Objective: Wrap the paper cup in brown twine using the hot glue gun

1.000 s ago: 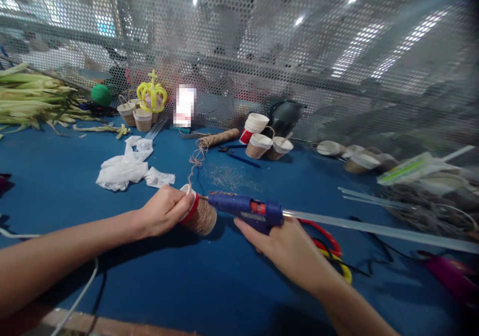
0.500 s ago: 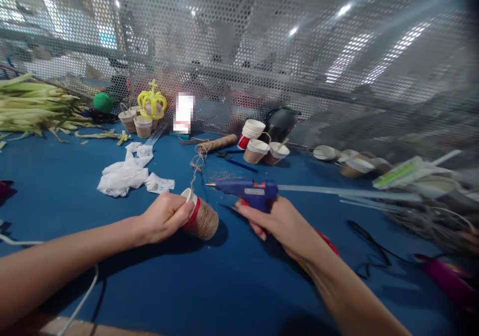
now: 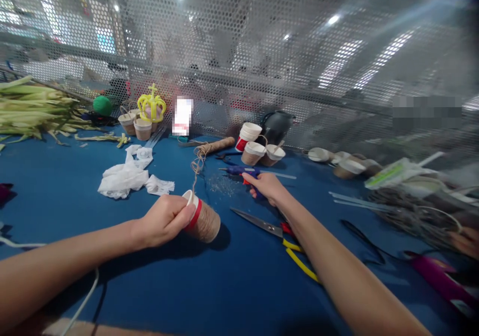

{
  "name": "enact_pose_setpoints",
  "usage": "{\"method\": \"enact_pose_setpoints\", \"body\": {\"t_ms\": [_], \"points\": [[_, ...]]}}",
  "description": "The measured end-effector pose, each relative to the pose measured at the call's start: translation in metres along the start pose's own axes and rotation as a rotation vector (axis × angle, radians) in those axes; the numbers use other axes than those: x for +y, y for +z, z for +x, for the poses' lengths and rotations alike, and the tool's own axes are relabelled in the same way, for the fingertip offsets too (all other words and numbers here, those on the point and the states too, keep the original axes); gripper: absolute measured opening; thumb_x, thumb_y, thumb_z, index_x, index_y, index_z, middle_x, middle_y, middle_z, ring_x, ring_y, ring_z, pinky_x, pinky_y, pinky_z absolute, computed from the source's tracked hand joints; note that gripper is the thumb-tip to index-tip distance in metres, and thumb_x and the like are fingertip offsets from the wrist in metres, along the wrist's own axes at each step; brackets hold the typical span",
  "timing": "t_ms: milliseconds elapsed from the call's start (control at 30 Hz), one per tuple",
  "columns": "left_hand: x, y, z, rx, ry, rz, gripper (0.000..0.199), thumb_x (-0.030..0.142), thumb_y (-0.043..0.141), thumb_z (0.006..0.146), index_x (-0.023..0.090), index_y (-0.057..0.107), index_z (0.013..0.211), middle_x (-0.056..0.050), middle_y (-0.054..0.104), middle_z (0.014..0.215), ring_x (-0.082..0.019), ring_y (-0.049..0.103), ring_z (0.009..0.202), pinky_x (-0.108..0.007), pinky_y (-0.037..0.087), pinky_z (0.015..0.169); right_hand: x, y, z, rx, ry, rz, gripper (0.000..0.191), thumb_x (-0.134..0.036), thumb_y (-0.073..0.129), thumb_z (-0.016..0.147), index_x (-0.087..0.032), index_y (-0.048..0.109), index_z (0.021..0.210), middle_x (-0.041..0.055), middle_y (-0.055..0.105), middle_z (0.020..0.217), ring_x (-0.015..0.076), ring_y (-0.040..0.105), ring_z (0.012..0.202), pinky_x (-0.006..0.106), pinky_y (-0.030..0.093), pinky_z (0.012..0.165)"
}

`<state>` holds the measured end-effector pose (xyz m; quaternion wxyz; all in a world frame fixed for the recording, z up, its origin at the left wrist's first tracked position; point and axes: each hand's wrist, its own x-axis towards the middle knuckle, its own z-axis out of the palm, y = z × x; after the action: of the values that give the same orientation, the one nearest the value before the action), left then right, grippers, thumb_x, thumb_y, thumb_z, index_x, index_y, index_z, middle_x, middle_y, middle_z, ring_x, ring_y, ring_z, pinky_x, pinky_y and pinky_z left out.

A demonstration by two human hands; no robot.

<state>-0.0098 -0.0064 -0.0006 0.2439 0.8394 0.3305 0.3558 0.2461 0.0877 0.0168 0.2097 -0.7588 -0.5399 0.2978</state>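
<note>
My left hand [image 3: 164,220] grips a paper cup [image 3: 205,221] by its white rim, tilted with its base to the right. Twine is wound round the cup, and a red band shows below the rim. From the cup, a strand of twine [image 3: 197,164] runs back to a twine-wrapped roll [image 3: 217,145]. In my right hand [image 3: 267,184] is a blue glue gun [image 3: 239,170], its nozzle pointing left and a clear glue stick [image 3: 286,176] sticking out behind. Scissors [image 3: 262,222] with red and yellow handles lie partly under my right forearm.
Crumpled white cloth or tissue [image 3: 125,176] lies left of centre. Several small cups [image 3: 253,153] stand at the back near a perforated metal screen [image 3: 209,52]. A pile of pale husks [image 3: 33,106] is at far left; grey cord [image 3: 407,211] and another person's hand [image 3: 466,240] are at right.
My right hand has carried the glue gun away from me, further back over the table, uncovering the scissors. My left hand and the cup have barely moved.
</note>
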Motion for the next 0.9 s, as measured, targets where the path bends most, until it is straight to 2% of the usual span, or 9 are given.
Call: {"method": "enact_pose_setpoints", "body": {"t_ms": [67,167,233,367,433,533,633,700,900], "points": [[0.002,-0.001,0.000,-0.008,0.022,-0.006,0.031,0.021,0.026,0.084,0.018,0.031,0.053,0.002,0.037,0.050,-0.008,0.032,0.047,-0.022,0.029,0.048,-0.002,-0.001,0.003,0.025,-0.016,-0.020,0.025,-0.030,0.049,0.084,-0.014,0.054,0.102,0.0066,0.056,0.103,0.0175,0.056,0.087,0.037,0.046,0.074],[0.004,-0.002,0.000,-0.014,0.035,-0.017,0.031,0.020,0.026,0.084,0.017,0.032,0.054,0.002,0.037,0.051,-0.008,0.032,0.047,-0.022,0.029,0.048,-0.013,0.000,-0.009,0.014,-0.098,0.014,0.020,-0.028,0.051,0.082,-0.012,0.060,0.090,0.0108,0.058,0.103,0.0234,0.052,0.099,0.037,0.041,0.081],[0.006,-0.001,0.000,-0.032,0.026,-0.025,0.031,0.021,0.026,0.084,0.017,0.033,0.054,0.002,0.038,0.052,-0.008,0.033,0.048,-0.022,0.030,0.049,-0.025,0.008,-0.026,-0.100,-0.189,0.085,0.025,-0.034,0.053,0.080,-0.012,0.065,0.079,0.0124,0.062,0.096,0.0269,0.051,0.101,0.034,0.041,0.079],[0.011,-0.001,-0.001,-0.079,0.048,-0.044,0.031,0.021,0.026,0.084,0.017,0.034,0.054,0.001,0.039,0.052,-0.009,0.033,0.049,-0.023,0.031,0.051,-0.048,0.036,-0.065,-0.498,-0.361,0.318,0.038,-0.045,0.044,0.082,-0.016,0.068,0.080,0.0075,0.066,0.091,0.0182,0.058,0.088,0.029,0.045,0.073],[0.013,-0.001,-0.001,-0.099,0.053,-0.064,0.031,0.021,0.026,0.084,0.017,0.034,0.054,0.002,0.038,0.052,-0.009,0.032,0.050,-0.023,0.030,0.051,-0.054,0.047,-0.075,-0.559,-0.399,0.446,0.028,-0.040,0.050,0.078,-0.017,0.066,0.078,0.0057,0.066,0.091,0.0141,0.058,0.082,0.027,0.044,0.073],[0.014,0.000,-0.002,-0.130,-0.084,-0.182,0.035,0.027,0.026,0.085,0.016,0.034,0.053,0.003,0.034,0.052,-0.008,0.028,0.048,-0.021,0.027,0.048,-0.057,0.049,-0.081,-0.533,-0.427,0.606,0.013,-0.031,0.060,0.070,-0.017,0.060,0.070,0.0018,0.064,0.081,0.0098,0.055,0.071,0.024,0.042,0.069],[0.012,0.001,-0.001,-0.116,-0.345,-0.371,0.042,0.039,0.027,0.085,0.015,0.038,0.053,0.004,0.031,0.051,-0.007,0.025,0.047,-0.020,0.023,0.044,-0.054,0.037,-0.085,-0.485,-0.445,0.695,0.014,-0.030,0.061,0.069,-0.017,0.057,0.066,-0.0010,0.059,0.070,0.0081,0.050,0.063,0.022,0.039,0.062],[0.011,0.003,0.000,-0.090,-0.460,-0.488,0.044,0.044,0.029,0.083,0.012,0.044,0.057,0.003,0.034,0.052,-0.007,0.027,0.048,-0.020,0.025,0.045,-0.052,0.029,-0.089,-0.456,-0.450,0.741,0.016,-0.031,0.061,0.069,-0.017,0.056,0.066,-0.0016,0.057,0.067,0.0075,0.048,0.060,0.022,0.037,0.059],[0.010,0.005,0.003,-0.078,-0.572,-0.612,0.046,0.048,0.034,0.080,0.010,0.048,0.058,0.002,0.040,0.050,-0.007,0.033,0.046,-0.019,0.027,0.044,-0.045,0.029,-0.091,-0.333,-0.483,0.737,0.020,-0.032,0.062,0.069,-0.015,0.054,0.063,-0.0013,0.055,0.061,0.0080,0.046,0.055,0.024,0.036,0.056]]}}
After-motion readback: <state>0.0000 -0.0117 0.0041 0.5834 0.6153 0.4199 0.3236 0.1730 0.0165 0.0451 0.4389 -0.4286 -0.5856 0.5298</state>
